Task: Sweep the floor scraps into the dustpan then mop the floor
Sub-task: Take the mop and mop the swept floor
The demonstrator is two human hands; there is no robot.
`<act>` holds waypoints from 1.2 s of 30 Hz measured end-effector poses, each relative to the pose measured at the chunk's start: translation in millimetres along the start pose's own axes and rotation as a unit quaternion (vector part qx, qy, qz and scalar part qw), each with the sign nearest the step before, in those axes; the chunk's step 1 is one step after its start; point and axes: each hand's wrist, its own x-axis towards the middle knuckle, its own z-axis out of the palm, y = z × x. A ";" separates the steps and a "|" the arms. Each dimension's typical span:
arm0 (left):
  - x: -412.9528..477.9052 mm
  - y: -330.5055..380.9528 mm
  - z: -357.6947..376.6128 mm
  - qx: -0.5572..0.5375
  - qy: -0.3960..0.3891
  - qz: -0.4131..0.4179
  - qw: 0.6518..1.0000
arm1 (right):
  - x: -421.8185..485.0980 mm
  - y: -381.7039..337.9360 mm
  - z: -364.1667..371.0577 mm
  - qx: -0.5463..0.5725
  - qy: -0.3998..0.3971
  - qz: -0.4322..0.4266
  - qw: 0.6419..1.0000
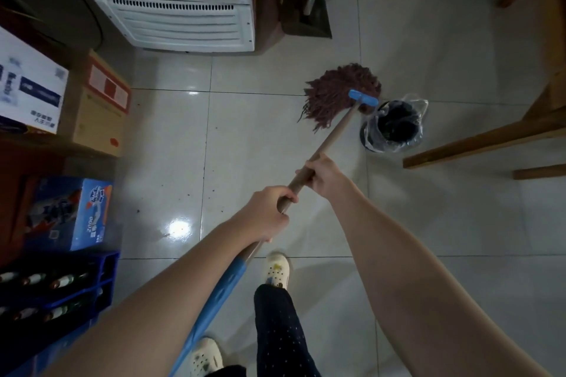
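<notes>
I wrap my left hand high and my right hand lower round the mop handle, fingers curled tight, so the mop head drags flat on the tiled floor.

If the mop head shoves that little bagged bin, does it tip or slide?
It probably slides: the bin is small and stands on a glossy tile floor. It likely weighs little, so the mop head, right beside it, might also topple it. The loose clear bag over its rim should crumple rather than resist.
</notes>
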 end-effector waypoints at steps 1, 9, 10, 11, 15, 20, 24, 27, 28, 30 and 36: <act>9.3 6.8 -0.4 0.001 0.000 0.002 1.000 | 6.4 -8.5 -3.9 0.005 0.003 0.000 1.000; 25.9 13.8 -2.6 0.012 0.009 -0.001 1.000 | 18.4 -19.8 -7.7 0.044 0.018 0.007 0.999; 21.4 9.6 -3.1 0.013 0.009 -0.001 1.000 | 16.2 -14.9 -4.5 0.049 0.024 0.004 0.998; 15.5 4.8 -4.1 0.014 0.009 -0.002 1.000 | 13.1 -9.4 -0.9 0.055 0.029 0.003 0.998; -18.5 -21.3 -12.6 0.004 0.017 -0.014 1.000 | -9.0 18.5 23.2 0.076 0.015 0.004 0.997; -80.7 -69.2 -20.3 0.002 0.028 -0.013 1.000 | -50.9 69.6 60.7 0.062 -0.008 0.008 0.998; -144.8 -126.0 -11.6 0.004 0.024 -0.010 1.000 | -96.6 136.4 86.1 0.052 -0.022 0.025 0.998; -200.9 -177.2 -7.1 0.007 0.020 -0.013 1.000 | -132.3 201.2 112.3 0.061 -0.027 0.034 0.997; -219.8 -196.0 -7.0 0.010 0.015 -0.017 1.000 | -143.5 223.8 122.1 0.066 -0.030 0.038 0.997; -256.9 -231.2 -7.1 0.017 0.011 -0.029 0.999 | -167.4 266.1 141.6 0.072 -0.034 0.047 0.996; -347.4 -298.9 -4.9 0.036 -0.011 -0.041 0.998 | -235.2 358.5 179.0 0.067 -0.027 0.077 0.994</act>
